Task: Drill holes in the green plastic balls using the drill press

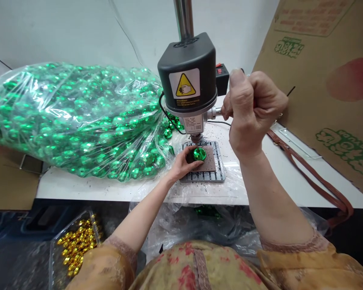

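At the far left lay a clear bag of green beads (75, 117); below the table edge sat a tray of gold beads (75, 245). Your left hand (184, 161) pinched a green faceted bead (199, 153) on the brown pad (210, 161), directly under the bit of the small drill press (187, 76). Its yellow warning triangle showed a hand; the print beneath was too small to read. Your right hand (252, 110) was fisted around the feed lever. The cardboard box (329, 80) carried green lettering you couldn't make out.
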A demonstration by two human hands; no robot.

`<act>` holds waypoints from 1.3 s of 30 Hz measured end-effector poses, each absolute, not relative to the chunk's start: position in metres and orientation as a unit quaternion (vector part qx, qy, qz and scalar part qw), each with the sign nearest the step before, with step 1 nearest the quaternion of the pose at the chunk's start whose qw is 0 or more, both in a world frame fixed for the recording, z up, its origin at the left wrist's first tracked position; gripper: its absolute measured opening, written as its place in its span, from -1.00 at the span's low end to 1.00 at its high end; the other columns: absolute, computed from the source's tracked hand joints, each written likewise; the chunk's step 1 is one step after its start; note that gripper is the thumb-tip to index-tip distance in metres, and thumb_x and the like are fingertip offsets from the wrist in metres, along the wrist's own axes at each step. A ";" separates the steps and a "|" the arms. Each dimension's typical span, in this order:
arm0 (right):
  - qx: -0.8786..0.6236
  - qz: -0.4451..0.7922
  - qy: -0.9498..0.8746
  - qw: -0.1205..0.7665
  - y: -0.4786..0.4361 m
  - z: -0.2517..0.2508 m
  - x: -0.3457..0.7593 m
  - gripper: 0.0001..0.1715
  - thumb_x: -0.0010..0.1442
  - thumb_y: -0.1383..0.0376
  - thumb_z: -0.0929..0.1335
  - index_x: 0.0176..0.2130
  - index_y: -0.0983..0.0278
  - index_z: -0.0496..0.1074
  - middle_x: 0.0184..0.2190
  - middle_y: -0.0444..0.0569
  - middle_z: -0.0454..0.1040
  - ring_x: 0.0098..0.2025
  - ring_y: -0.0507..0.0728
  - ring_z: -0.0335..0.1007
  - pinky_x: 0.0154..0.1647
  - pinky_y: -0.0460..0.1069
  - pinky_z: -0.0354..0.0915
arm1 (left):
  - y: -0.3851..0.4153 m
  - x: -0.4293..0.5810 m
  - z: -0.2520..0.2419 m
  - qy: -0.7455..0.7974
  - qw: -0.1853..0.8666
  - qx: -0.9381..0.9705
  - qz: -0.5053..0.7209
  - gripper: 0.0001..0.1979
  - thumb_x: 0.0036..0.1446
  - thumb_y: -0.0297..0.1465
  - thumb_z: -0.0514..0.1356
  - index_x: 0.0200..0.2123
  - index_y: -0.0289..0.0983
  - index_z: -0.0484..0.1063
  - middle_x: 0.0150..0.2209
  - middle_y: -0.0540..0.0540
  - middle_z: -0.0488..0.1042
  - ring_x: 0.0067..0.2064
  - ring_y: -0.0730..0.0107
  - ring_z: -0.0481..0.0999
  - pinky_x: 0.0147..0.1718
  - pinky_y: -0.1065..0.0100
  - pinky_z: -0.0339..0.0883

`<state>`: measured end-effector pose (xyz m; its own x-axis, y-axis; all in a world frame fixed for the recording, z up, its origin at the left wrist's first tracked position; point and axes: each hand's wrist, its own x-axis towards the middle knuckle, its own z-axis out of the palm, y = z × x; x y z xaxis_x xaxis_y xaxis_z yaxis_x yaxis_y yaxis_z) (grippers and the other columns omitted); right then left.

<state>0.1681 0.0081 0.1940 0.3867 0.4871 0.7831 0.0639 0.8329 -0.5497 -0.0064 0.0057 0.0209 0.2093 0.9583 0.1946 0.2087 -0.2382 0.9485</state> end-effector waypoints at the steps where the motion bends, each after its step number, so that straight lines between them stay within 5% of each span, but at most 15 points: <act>1: -0.248 0.129 -0.534 0.798 0.008 0.193 0.167 -0.35 0.35 -0.03 0.36 -0.56 0.19 0.03 -0.62 -0.24 -0.02 -0.58 -0.06 0.00 -0.47 -0.01 0.05 | 0.006 -0.006 0.021 0.449 0.424 0.651 0.442 -0.40 -0.04 -0.20 0.55 0.07 -0.19 0.53 0.00 -0.17 0.63 0.18 -0.06 0.55 0.20 0.03 0.42; 27: -0.132 0.009 -0.521 0.843 0.012 0.152 0.161 -0.36 0.37 0.28 0.34 -0.55 0.26 -0.14 -0.66 -0.25 -0.06 -0.64 -0.12 -0.11 -0.60 -0.04 -0.07 | 0.009 -0.010 0.010 0.431 0.365 0.704 0.431 -0.31 0.07 0.02 0.48 0.15 -0.23 0.48 0.05 -0.21 0.62 0.14 0.02 0.59 0.23 0.03 0.44; 39: -0.093 -0.036 -0.533 0.840 0.017 0.138 0.163 -0.42 0.33 0.38 0.33 -0.53 0.24 -0.11 -0.65 -0.25 -0.02 -0.63 -0.11 -0.09 -0.63 -0.07 0.09 | 0.008 -0.010 0.009 0.428 0.370 0.703 0.430 -0.33 0.08 -0.02 0.48 0.15 -0.22 0.47 0.04 -0.19 0.63 0.09 0.05 0.61 0.16 0.08 0.47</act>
